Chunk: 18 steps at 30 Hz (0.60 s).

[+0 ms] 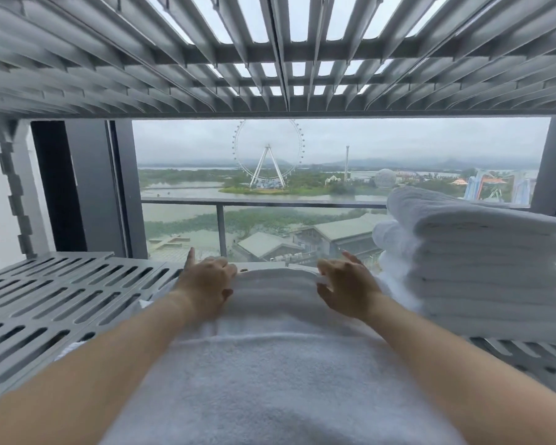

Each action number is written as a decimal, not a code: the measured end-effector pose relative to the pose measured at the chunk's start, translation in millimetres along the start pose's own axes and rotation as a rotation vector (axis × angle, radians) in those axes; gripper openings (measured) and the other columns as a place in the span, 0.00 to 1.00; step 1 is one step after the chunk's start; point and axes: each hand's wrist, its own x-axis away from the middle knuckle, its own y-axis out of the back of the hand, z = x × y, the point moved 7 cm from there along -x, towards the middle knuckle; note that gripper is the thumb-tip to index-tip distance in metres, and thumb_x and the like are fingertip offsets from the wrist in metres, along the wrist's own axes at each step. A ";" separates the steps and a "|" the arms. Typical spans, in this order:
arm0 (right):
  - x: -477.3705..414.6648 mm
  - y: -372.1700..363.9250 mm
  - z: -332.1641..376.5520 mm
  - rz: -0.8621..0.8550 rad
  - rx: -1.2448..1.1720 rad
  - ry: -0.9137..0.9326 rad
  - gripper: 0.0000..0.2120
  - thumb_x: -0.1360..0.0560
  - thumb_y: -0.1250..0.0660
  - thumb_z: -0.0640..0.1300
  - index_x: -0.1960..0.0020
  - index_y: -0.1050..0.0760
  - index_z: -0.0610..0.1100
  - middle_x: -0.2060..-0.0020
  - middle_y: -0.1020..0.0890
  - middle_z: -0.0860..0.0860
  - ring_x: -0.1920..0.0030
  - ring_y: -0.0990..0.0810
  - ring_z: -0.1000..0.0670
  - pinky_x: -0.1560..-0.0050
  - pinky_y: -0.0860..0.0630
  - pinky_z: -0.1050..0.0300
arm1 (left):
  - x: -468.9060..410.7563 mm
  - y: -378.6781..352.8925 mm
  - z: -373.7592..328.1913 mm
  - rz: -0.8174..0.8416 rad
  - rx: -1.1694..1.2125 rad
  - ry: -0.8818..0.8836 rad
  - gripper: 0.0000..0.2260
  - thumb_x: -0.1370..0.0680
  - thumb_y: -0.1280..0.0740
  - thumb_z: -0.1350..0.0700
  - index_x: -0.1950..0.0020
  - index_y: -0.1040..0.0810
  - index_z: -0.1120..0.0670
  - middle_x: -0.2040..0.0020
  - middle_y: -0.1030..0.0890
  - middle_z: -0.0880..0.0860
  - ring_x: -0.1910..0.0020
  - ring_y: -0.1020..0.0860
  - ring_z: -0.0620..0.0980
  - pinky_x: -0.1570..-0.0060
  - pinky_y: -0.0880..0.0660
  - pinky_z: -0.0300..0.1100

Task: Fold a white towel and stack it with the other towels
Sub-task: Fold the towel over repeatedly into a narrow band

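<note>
Left hand (206,284): fingers curled over the far left corner of the white towel (270,364), one finger pointing up and clear of the cloth. Right hand (347,285): fingers curled, pinching a bit of cloth at the far right corner. Both forearms run along the towel's sides.

The towel lies lengthwise on the grey slotted shelf (61,293), its far end doubled into a thick fold between the hands. A stack of folded towels (482,268) stands just beside it on the right, on the same shelf. An upper shelf (270,59) runs overhead. A window (334,149) stands behind.
</note>
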 end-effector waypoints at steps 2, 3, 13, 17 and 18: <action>14.7 19.5 12.2 -0.137 0.032 0.116 0.06 0.30 0.31 0.42 0.57 0.27 0.42 0.67 0.19 0.47 0.69 0.20 0.44 0.57 0.24 0.54 | 13.4 10.1 8.7 -0.041 -0.013 -0.012 0.08 0.22 0.38 0.51 0.45 0.29 0.51 0.50 0.23 0.47 0.53 0.27 0.48 0.42 0.31 0.48; 23.0 28.0 17.9 -0.170 0.041 0.144 0.08 0.31 0.28 0.42 0.60 0.28 0.43 0.71 0.20 0.48 0.73 0.22 0.44 0.66 0.28 0.59 | 20.3 14.3 9.0 -0.044 -0.017 -0.028 0.07 0.22 0.38 0.52 0.46 0.30 0.52 0.53 0.23 0.48 0.58 0.28 0.48 0.51 0.31 0.42; 89.4 77.0 52.4 -0.020 0.163 0.019 0.20 0.31 0.28 0.55 0.46 0.24 0.44 0.60 0.18 0.47 0.63 0.18 0.45 0.66 0.25 0.55 | 90.2 72.5 7.8 -0.133 0.020 -0.180 0.07 0.21 0.41 0.50 0.46 0.34 0.51 0.53 0.22 0.50 0.55 0.21 0.53 0.57 0.23 0.47; 117.8 92.6 55.3 0.071 0.190 -0.214 0.15 0.22 0.42 0.52 0.36 0.29 0.56 0.49 0.22 0.51 0.50 0.21 0.45 0.54 0.26 0.53 | 131.6 95.8 -5.0 -0.161 0.055 -0.250 0.07 0.23 0.42 0.61 0.47 0.32 0.51 0.53 0.22 0.50 0.56 0.21 0.52 0.57 0.24 0.46; 124.7 98.0 57.4 0.073 0.196 -0.248 0.16 0.22 0.42 0.48 0.35 0.29 0.56 0.49 0.23 0.50 0.50 0.21 0.45 0.54 0.26 0.53 | 141.4 96.6 -6.7 -0.144 0.066 -0.244 0.11 0.24 0.44 0.64 0.46 0.32 0.51 0.52 0.22 0.49 0.55 0.21 0.52 0.57 0.25 0.45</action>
